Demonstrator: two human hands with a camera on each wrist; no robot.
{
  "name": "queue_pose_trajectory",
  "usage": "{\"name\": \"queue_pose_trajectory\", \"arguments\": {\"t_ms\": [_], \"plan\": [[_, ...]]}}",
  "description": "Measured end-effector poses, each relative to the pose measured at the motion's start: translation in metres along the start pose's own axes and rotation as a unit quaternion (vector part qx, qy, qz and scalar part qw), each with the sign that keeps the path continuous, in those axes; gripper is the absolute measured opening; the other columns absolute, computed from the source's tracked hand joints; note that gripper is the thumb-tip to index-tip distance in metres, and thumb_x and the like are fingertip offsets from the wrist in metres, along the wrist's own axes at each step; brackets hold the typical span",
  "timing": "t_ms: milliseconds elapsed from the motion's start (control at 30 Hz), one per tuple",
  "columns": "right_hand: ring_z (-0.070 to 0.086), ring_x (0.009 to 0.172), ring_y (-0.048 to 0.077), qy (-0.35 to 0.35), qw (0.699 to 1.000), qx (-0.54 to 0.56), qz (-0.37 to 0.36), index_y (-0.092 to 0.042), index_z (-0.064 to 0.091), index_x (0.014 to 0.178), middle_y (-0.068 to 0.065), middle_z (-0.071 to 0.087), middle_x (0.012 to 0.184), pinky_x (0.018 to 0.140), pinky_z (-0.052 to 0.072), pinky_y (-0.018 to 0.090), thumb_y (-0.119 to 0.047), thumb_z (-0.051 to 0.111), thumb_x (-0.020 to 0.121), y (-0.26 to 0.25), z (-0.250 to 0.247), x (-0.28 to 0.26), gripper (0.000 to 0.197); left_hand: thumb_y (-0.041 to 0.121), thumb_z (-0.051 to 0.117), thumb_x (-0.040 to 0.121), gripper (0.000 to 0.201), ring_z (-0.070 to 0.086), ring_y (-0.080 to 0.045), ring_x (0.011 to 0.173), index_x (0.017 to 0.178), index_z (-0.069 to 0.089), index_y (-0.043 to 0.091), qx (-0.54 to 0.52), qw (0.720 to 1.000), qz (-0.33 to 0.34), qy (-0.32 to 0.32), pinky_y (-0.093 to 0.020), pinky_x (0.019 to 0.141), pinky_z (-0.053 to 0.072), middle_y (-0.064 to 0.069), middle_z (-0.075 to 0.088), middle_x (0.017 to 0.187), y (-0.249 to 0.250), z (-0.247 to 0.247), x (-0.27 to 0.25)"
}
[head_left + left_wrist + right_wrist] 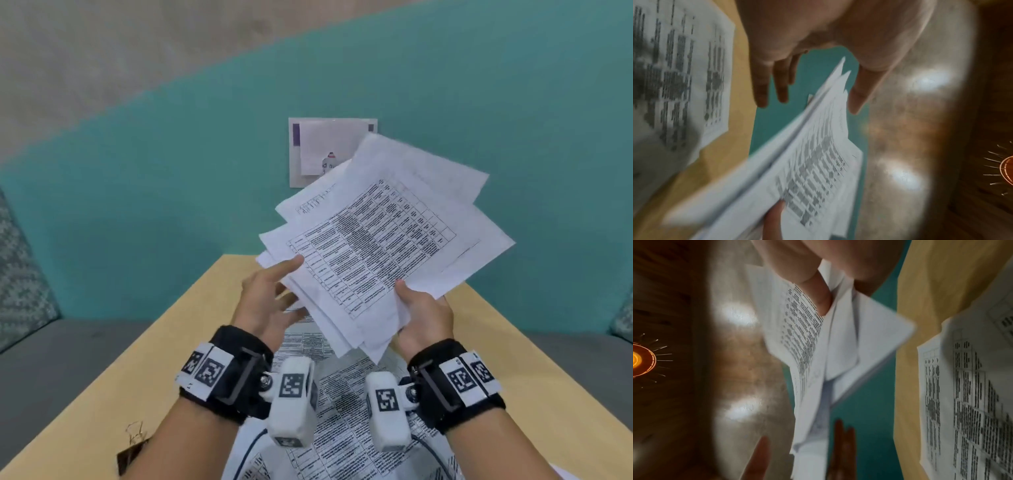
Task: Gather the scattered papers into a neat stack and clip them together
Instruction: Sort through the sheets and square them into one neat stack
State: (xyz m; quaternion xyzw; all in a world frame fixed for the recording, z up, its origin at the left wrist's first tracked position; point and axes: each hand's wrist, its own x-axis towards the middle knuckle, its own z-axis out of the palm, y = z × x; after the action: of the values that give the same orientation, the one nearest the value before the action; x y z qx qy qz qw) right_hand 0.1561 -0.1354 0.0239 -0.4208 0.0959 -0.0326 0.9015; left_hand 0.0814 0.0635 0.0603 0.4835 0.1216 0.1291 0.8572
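Observation:
A fanned, uneven bundle of printed papers [383, 240] is held up above the wooden table [164, 349]. My right hand [421, 308] grips its lower right edge, thumb [818, 293] on top and fingers underneath. My left hand [270, 291] is at the bundle's left edge, with its thumb [858, 97] lying along the top sheet and its straight fingers [760, 91] spread below, apart from the paper. More printed sheets [342, 397] lie flat on the table under my wrists. A small dark clip-like object [132, 450] sits near the table's front left edge.
A teal wall [171, 171] stands behind the table, with a white notice [315, 147] fixed to it. Grey seating [68, 349] runs along both sides of the table. Bare tabletop shows to the left and right of the sheets.

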Motion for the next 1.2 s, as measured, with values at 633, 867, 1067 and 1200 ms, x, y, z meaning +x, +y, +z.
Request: {"name": "queue_pose_trajectory", "arguments": {"t_ms": [633, 867, 1067, 1200], "plan": [[0.062, 0.119, 0.025, -0.125, 0.987, -0.089, -0.04, -0.018, 0.055, 0.137, 0.003, 0.068, 0.128, 0.089, 0.056, 0.041, -0.015, 0.069, 0.091, -0.051, -0.023, 0.008, 0.048, -0.026, 0.066, 0.077, 0.049, 0.072, -0.024, 0.096, 0.109, 0.065, 0.012, 0.133, 0.963, 0.229, 0.049, -0.029, 0.07, 0.058, -0.003, 0.075, 0.102, 0.059, -0.051, 0.008], [0.058, 0.115, 0.018, -0.111, 0.955, -0.236, -0.137, -0.029, 0.063, 0.129, -0.005, 0.066, 0.124, 0.09, 0.047, 0.042, -0.031, 0.068, 0.093, -0.078, -0.036, 0.015, 0.036, -0.032, 0.055, 0.077, 0.049, 0.075, -0.012, 0.074, 0.106, 0.064, 0.006, 0.181, 0.965, 0.191, -0.007, -0.021, 0.057, 0.056, -0.017, 0.074, 0.106, 0.061, -0.064, 0.01], [0.065, 0.084, 0.024, -0.103, 0.933, -0.31, -0.149, -0.016, 0.073, 0.096, 0.009, 0.075, 0.101, 0.078, 0.052, 0.036, -0.007, 0.072, 0.088, -0.076, -0.039, 0.018, 0.012, -0.031, 0.057, 0.074, 0.061, 0.067, -0.043, 0.117, 0.124, 0.064, 0.002, 0.16, 0.974, 0.159, -0.002, -0.053, 0.094, 0.059, -0.02, 0.074, 0.121, 0.059, -0.073, 0.02], [0.067, 0.067, 0.017, -0.117, 0.928, -0.331, -0.126, -0.013, 0.075, 0.087, 0.004, 0.076, 0.083, 0.074, 0.052, 0.033, -0.002, 0.073, 0.085, -0.077, -0.04, 0.016, 0.01, -0.028, 0.062, 0.075, 0.06, 0.071, -0.04, 0.112, 0.128, 0.062, 0.001, 0.139, 0.981, 0.136, 0.008, -0.051, 0.09, 0.059, -0.017, 0.075, 0.119, 0.063, -0.073, 0.018]]}}
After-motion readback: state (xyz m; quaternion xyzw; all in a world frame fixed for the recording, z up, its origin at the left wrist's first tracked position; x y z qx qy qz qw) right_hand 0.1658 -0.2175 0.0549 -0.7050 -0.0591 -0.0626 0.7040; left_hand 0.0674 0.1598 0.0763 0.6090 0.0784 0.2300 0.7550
